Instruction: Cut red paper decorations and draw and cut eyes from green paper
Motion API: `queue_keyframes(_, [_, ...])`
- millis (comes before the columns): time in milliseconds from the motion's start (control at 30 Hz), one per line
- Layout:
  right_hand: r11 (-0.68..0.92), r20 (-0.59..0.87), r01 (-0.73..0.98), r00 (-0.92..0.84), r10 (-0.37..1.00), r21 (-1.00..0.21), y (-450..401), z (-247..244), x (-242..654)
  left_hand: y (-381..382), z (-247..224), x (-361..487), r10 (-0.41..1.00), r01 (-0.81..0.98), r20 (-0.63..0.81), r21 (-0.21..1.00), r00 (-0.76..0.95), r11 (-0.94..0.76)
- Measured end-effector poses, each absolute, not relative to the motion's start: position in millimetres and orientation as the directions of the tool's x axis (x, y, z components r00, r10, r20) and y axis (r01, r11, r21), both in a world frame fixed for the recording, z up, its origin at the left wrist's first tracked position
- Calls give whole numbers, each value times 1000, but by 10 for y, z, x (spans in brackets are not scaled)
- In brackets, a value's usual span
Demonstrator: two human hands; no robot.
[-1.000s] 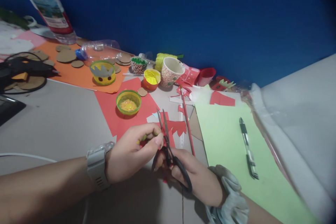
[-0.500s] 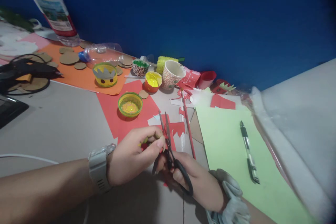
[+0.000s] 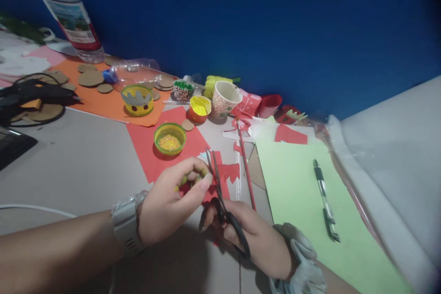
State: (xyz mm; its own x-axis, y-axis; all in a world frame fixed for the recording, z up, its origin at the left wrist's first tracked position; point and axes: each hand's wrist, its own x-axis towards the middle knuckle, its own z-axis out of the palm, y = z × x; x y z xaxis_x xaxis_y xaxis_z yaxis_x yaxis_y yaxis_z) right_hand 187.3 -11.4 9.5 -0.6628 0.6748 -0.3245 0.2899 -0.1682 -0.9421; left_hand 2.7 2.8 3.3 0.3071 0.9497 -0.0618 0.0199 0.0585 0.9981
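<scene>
Scissors [image 3: 221,192], one pair: slim metal blades, slightly parted, dark looped handles; gripped in right hand [image 3: 255,235], above jagged red paper scrap [image 3: 230,172]. Left hand [image 3: 175,204]: fingers curled beside the blades; contents, cannot tell. Bowl [image 3: 158,142], one: round, yellow and green, on flat red sheet [image 3: 146,154]. Standing bottle [image 3: 74,23], one; lying bottle [image 3: 136,72], one; both clear plastic. Pen [image 3: 325,200], one, slender. Tabletop [image 3: 93,161]: grey.

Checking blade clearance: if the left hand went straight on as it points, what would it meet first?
Likely the scissor blades, just past the left hand; depth is unclear, so contact can't be judged.
</scene>
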Motion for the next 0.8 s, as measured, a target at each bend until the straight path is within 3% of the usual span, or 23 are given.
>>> queue_keyframes(300, [-221,-332,251,-628,704,-942,-160,23,1867,30,65,39,965,259,37,960,261,-107])
queue_keyframes(800, [-150,-315,302,-626,714,-941,-142,66,1867,39,66,47,961,206,24,975,277,-83])
